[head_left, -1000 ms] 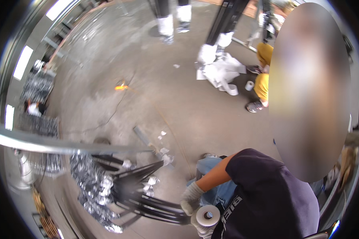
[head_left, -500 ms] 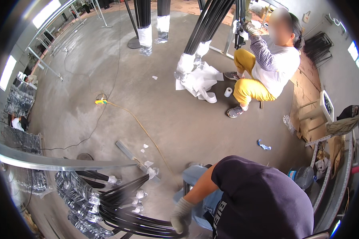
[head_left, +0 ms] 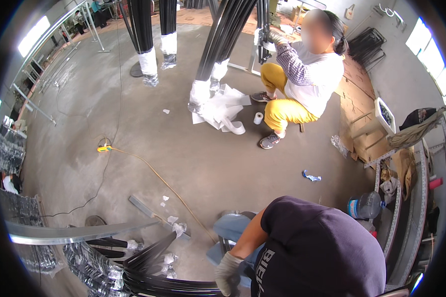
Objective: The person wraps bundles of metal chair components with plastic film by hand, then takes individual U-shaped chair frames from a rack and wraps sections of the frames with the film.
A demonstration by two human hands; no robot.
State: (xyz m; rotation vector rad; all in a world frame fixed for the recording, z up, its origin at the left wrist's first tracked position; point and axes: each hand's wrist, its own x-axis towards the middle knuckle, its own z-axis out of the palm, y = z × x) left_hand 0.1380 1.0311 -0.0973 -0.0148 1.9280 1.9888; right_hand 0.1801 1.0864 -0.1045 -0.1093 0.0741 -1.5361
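My right hand [head_left: 228, 274], in a grey-white knitted glove, reaches down from my dark short sleeve [head_left: 277, 220]. Its fingers curl down around the near ends of a bundle of thin black rods [head_left: 171, 286]; the fingertips are partly hidden. The rods run leftward into clear plastic film [head_left: 91, 265] wrapped round more dark pieces. White wrapping covers some of the far rod ends [head_left: 179, 228]. My left hand is out of the picture. Light blue denim [head_left: 233, 225] shows beyond my forearm.
A curved metal bar [head_left: 79, 231] crosses the lower left. A yellow cord [head_left: 156, 174] lies on the floor. Further off, a person [head_left: 309, 74] in yellow trousers sits beside wrapped black rods [head_left: 223, 42]. A water bottle [head_left: 367, 205] lies by a metal rack [head_left: 421, 203].
The view has turned, so the floor and the co-worker appear further left, and the metal bar and bundle lower. My right hand stays at the rods, with its fingers lower.
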